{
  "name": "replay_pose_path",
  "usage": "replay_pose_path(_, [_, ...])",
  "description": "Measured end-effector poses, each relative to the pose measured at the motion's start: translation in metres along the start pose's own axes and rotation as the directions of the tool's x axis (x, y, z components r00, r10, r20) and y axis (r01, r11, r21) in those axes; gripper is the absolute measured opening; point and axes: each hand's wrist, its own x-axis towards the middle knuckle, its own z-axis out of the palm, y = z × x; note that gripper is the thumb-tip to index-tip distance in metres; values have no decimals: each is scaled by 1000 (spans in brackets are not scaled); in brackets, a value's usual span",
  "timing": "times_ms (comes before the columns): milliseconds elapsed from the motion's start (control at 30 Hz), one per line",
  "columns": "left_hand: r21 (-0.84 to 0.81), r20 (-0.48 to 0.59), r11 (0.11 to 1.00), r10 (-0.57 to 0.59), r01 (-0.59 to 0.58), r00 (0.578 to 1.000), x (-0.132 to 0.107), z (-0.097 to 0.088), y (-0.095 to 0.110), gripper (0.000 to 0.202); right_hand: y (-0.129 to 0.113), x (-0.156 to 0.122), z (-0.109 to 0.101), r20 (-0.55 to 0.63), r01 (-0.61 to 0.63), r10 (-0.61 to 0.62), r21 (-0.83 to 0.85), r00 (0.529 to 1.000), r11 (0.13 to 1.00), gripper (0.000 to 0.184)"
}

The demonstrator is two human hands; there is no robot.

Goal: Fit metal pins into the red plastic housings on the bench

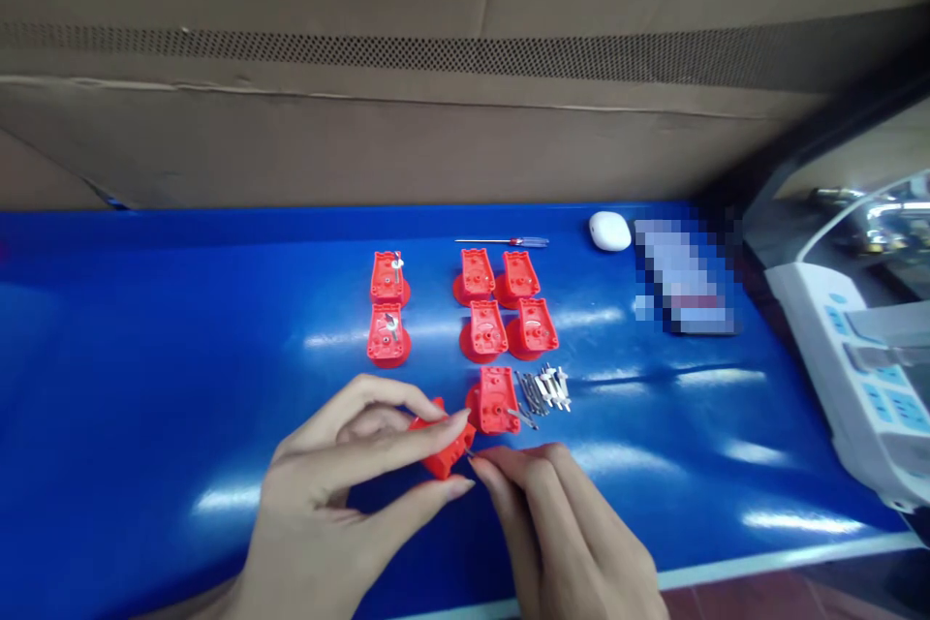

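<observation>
My left hand (pixel 326 494) grips a red plastic housing (pixel 442 441) between thumb and fingers, just above the blue tabletop (pixel 145 387). My right hand (pixel 559 533) sits beside it, fingertips at the housing's lower right corner. Whether those fingers pinch something small is hidden. Several similar red housings (pixel 498 402) with round flared bases stand in rows beyond my hands. The nearest lies just past my right fingertips, next to a small pile of metal pins and clips (pixel 542 393). Two housings at the left (pixel 388 334) contain metal parts.
A thin screwdriver with a red-and-clear handle (pixel 503 241) lies near the table's far edge, beside a white oval case (pixel 609 232) and a pixelated flat object (pixel 683 276). A white power strip (pixel 850 378) sits at the right. Brown cardboard (pixel 363 145) stands behind the table.
</observation>
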Motion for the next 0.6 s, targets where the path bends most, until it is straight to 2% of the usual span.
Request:
replay_pose_path(100, [-14, 10, 1000, -28, 28, 1000, 0, 0, -1, 35, 4, -3, 2, 66, 0, -1, 13, 998, 1000, 25])
replay_pose_path(233, [-16, 12, 999, -44, 44, 999, 0, 0, -1, 34, 7, -6, 5, 96, -21, 20, 8, 995, 1000, 25])
replay_pose_path(467, [-13, 7, 999, -46, 46, 999, 1, 0, 2, 34, 3, -4, 6, 47, -19, 21, -27, 999, 999, 35])
replay_pose_path(600, [-6, 11, 999, -53, 53, 999, 3, -1, 3, 34, 1, -1, 6, 44, -34, 34, -8, 998, 999, 35])
